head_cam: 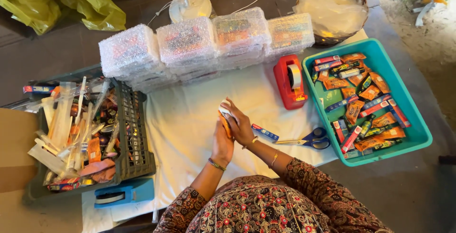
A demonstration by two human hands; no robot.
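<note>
My left hand (222, 142) and my right hand (240, 124) are pressed together above the white cloth (185, 119), both closed around a small orange packet (224, 122) with a white end. The packet is mostly hidden between my palms. A small blue and red box (264, 132) lies on the cloth just right of my right wrist. Blue-handled scissors (311, 140) lie further right.
A teal tray (418, 133) of orange packets and small boxes sits at right, with a red tape dispenser (289, 82) beside it. Bubble-wrapped bundles (185, 43) line the back. A dark crate (133, 138) of wrapped items stands left, a blue tape dispenser (124, 192) below it.
</note>
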